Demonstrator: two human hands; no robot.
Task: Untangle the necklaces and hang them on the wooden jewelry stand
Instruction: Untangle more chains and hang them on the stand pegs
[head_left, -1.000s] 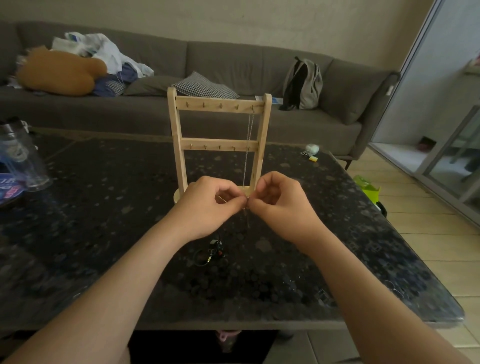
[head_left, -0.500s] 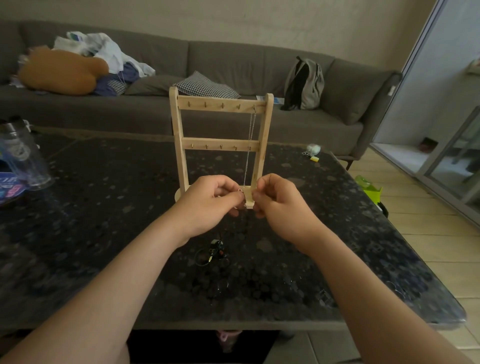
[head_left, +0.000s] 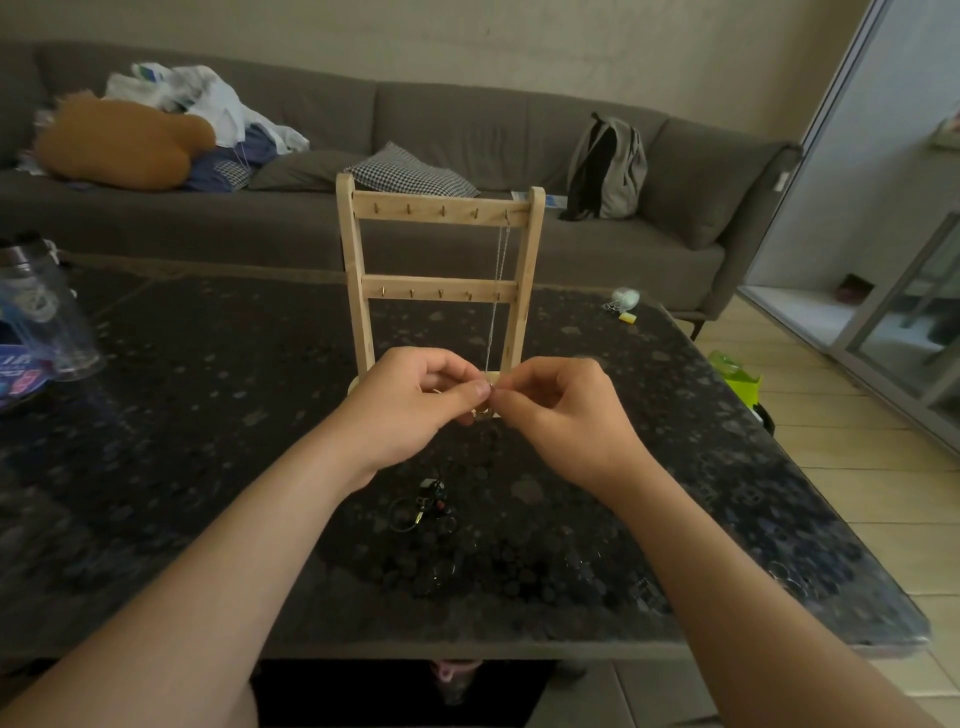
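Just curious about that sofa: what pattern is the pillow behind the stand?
The pillow is a black-and-white check; the head view shows it.

stand (head_left: 439, 208) pale wood | table (head_left: 208, 415) black speckled | pillow (head_left: 410, 174) checked

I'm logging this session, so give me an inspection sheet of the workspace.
Surface: dark speckled table.
Job's things: wooden jewelry stand upright; one chain hangs from its top-right peg; tangled necklaces lie nearer the person.
Clutter: clear bottle at left; small items at far right.
Hands: left hand and right hand both pinch a thin necklace before the stand's base.
Cables: nothing seen.
Surroundings: grey sofa with backpack behind; glass door right.
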